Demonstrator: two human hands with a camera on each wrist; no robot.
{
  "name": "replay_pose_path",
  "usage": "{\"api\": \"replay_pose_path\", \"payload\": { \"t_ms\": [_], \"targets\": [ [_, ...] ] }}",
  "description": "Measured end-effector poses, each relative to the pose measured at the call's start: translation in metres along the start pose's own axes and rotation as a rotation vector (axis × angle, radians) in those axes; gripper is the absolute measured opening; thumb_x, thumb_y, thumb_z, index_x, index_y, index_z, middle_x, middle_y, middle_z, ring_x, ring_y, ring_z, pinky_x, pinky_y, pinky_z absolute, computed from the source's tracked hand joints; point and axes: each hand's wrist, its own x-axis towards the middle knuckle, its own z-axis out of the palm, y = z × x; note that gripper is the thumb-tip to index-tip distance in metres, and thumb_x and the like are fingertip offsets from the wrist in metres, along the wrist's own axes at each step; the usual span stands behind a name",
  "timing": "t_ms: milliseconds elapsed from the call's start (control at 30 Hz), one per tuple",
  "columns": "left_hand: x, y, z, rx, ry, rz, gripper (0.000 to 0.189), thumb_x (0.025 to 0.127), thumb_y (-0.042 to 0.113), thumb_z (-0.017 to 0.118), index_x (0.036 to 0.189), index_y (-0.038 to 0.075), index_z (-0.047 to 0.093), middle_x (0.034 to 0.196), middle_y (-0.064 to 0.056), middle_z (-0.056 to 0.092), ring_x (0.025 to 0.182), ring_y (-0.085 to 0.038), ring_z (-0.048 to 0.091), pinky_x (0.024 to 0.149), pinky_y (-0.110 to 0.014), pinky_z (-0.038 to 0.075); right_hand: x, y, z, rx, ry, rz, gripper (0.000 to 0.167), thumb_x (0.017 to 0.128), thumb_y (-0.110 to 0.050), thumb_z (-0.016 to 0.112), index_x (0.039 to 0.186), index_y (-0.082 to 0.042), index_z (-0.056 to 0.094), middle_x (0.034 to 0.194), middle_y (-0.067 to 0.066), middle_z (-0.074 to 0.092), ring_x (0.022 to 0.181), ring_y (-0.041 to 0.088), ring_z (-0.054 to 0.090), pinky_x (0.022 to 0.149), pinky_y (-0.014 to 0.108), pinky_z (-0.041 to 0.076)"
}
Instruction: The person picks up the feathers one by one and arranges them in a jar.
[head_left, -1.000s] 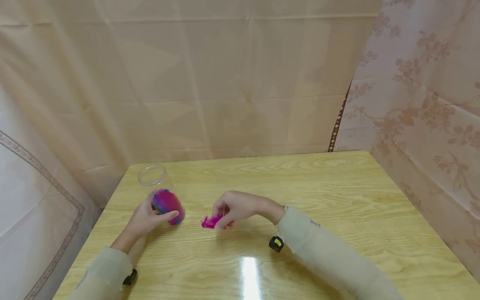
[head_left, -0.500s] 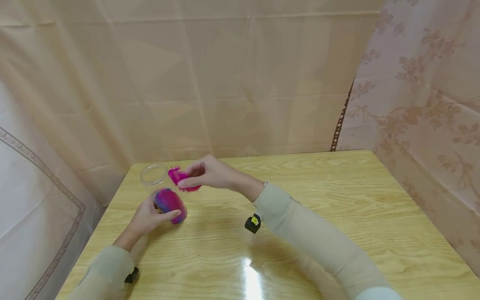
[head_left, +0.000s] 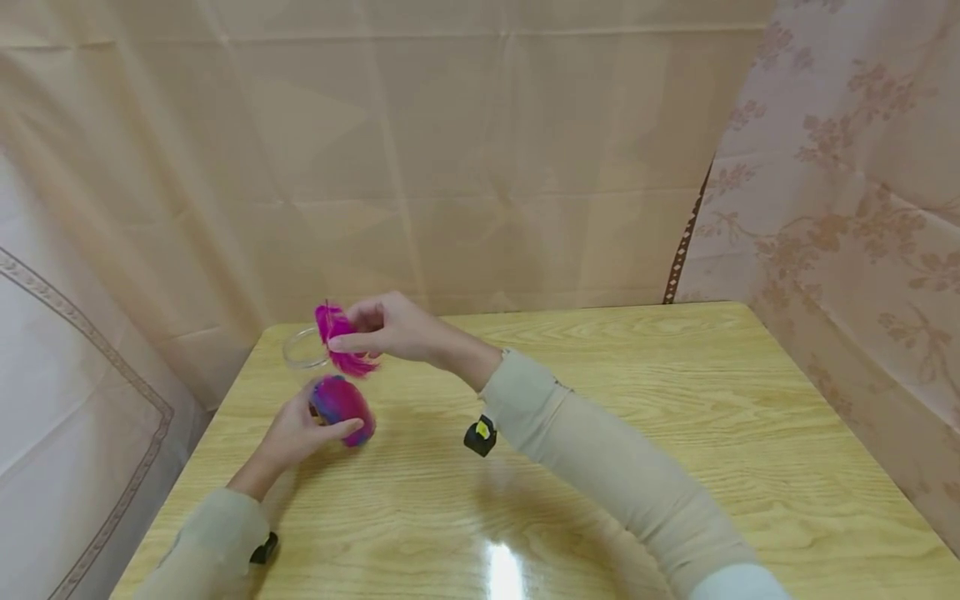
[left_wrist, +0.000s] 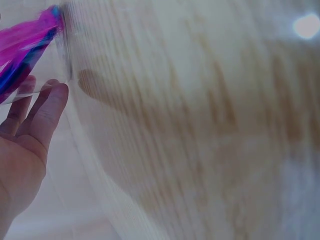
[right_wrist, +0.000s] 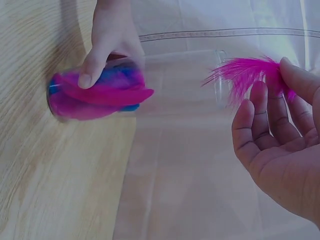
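Observation:
A tall clear jar (right_wrist: 175, 82) stands at the table's left side, its lower part packed with pink and blue feathers (head_left: 341, 408). My left hand (head_left: 291, 432) grips the jar low down, thumb across the front and fingers behind. In the left wrist view the fingers of that left hand (left_wrist: 27, 152) lie against the clear wall beside the feathers. My right hand (head_left: 401, 327) pinches a magenta feather (right_wrist: 247, 70) between thumb and fingers. That feather overlaps the jar's open rim in the head view, and in the right wrist view its wispy end reaches across the rim.
The wood-grain table (head_left: 637, 400) carries a bright light reflection near its front. Beige cloth (head_left: 487, 167) hangs behind the table, and a floral cloth (head_left: 862, 208) hangs at the right. A small black device (head_left: 480, 436) hangs below the right sleeve.
My right hand has lifted the magenta feather from low over the table's middle, moving up and left to the jar's rim. My left hand stays on the jar.

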Motion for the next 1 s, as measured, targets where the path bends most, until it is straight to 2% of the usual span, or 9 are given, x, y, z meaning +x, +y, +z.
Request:
{"api": "replay_pose_path", "payload": {
  "t_ms": [100, 233, 333, 467, 700, 900, 1000],
  "targets": [
    [0.000, 0.000, -0.001, 0.002, -0.001, -0.002, 0.090, 0.082, 0.039, 0.086, 0.149, 0.003, 0.037, 0.133, -0.021, 0.058, 0.118, -0.039, 0.060, 0.095, -0.053, 0.053, 0.001, -0.001, 0.001, 0.013, 0.003, 0.000, 0.017, 0.096, -0.016, 0.073, 0.107, -0.003, 0.072, 0.087, 0.004, 0.072, 0.081, 0.017, 0.065, 0.075, 0.029, 0.056],
    [-0.001, 0.000, -0.001, -0.007, -0.007, -0.011, 0.091, 0.083, 0.040, 0.086, 0.149, 0.003, 0.036, 0.135, -0.021, 0.057, 0.119, -0.039, 0.059, 0.096, -0.053, 0.052, 0.003, -0.001, 0.003, 0.035, 0.017, -0.016, 0.013, 0.096, -0.018, 0.073, 0.102, -0.006, 0.072, 0.087, 0.004, 0.072, 0.082, 0.019, 0.065, 0.081, 0.042, 0.057],
    [-0.001, -0.001, -0.001, -0.018, -0.008, -0.010, 0.090, 0.082, 0.040, 0.086, 0.149, 0.003, 0.036, 0.135, -0.021, 0.058, 0.119, -0.038, 0.059, 0.096, -0.053, 0.052, 0.005, -0.004, 0.005, 0.079, 0.035, -0.028, 0.013, 0.096, -0.018, 0.073, 0.101, -0.006, 0.072, 0.090, 0.004, 0.073, 0.085, 0.020, 0.067, 0.082, 0.042, 0.058],
    [-0.001, -0.002, 0.000, -0.025, -0.013, -0.009, 0.090, 0.083, 0.039, 0.086, 0.149, 0.004, 0.037, 0.135, -0.021, 0.058, 0.118, -0.038, 0.060, 0.096, -0.052, 0.052, 0.007, -0.009, 0.009, 0.144, 0.086, -0.051, 0.014, 0.096, -0.017, 0.072, 0.105, -0.006, 0.072, 0.093, 0.005, 0.073, 0.088, 0.019, 0.069, 0.082, 0.033, 0.058],
    [-0.001, -0.002, -0.001, -0.018, -0.011, -0.012, 0.091, 0.083, 0.040, 0.086, 0.149, 0.003, 0.035, 0.135, -0.022, 0.058, 0.119, -0.038, 0.060, 0.097, -0.053, 0.051, 0.013, -0.012, 0.015, 0.151, 0.189, -0.115, 0.017, 0.097, -0.020, 0.072, 0.108, -0.007, 0.073, 0.092, 0.003, 0.073, 0.085, 0.019, 0.066, 0.078, 0.029, 0.056],
    [-0.001, -0.002, -0.001, -0.018, -0.002, 0.003, 0.090, 0.082, 0.038, 0.087, 0.148, 0.003, 0.037, 0.133, -0.021, 0.059, 0.117, -0.036, 0.061, 0.095, -0.052, 0.052, 0.024, -0.010, 0.022, 0.153, 0.229, -0.126, 0.019, 0.095, -0.020, 0.074, 0.107, -0.005, 0.074, 0.092, -0.001, 0.074, 0.088, 0.015, 0.067, 0.078, 0.024, 0.054],
    [0.000, -0.002, -0.002, -0.025, -0.005, 0.005, 0.089, 0.082, 0.038, 0.087, 0.148, 0.003, 0.038, 0.133, -0.020, 0.059, 0.117, -0.036, 0.061, 0.095, -0.051, 0.053, 0.027, -0.008, 0.025, 0.145, 0.234, -0.107, 0.020, 0.095, -0.021, 0.075, 0.106, -0.005, 0.075, 0.091, -0.003, 0.074, 0.087, 0.012, 0.067, 0.080, 0.025, 0.054]
  ]
}}
